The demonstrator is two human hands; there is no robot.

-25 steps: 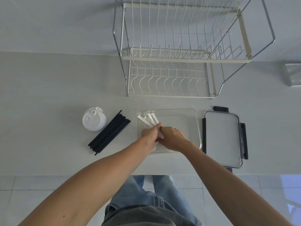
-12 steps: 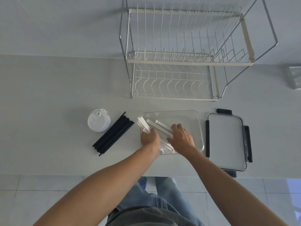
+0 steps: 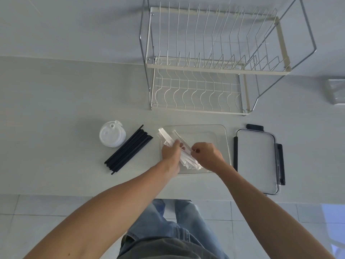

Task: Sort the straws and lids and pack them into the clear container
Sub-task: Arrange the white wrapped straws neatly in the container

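Since half a second ago both hands have drawn closer together over the paper-wrapped white straws [image 3: 183, 153], gathering what lay fanned out into a tighter bundle inside the clear rectangular plastic container [image 3: 223, 139].

Nearest, the left hand [image 3: 170, 152] curls round the bundle from its left side, fingers wrapped over the middle of the straws. The right hand [image 3: 208, 156] is bent at the bundle's right edge, fingertips pinching at one wrapped straw — just which one cannot be told. The bundle's long axis runs diagonally, from the container's near wall up to its far-left corner, where the far tips poke over the rim. The judgement: the coming move turns on swinging that axis in line with the container's longer side so the straws lie flat; the left hand, already wrapped round the middle, is better placed to do the turning.

The container holds only these white straws. Well to its left, on the pale grey countertop [image 3: 56, 109], the loose black plastic straws [image 3: 128, 152] lie on a similar diagonal, not yet packed, nearer the left hand. Just beyond them sits the stack of white round cup lids [image 3: 111, 135], touching or almost touching the black straws.

Right of the container rests its clear lid with black clips [image 3: 256, 159]. Farthest stands the white wire dish rack [image 3: 205, 71].
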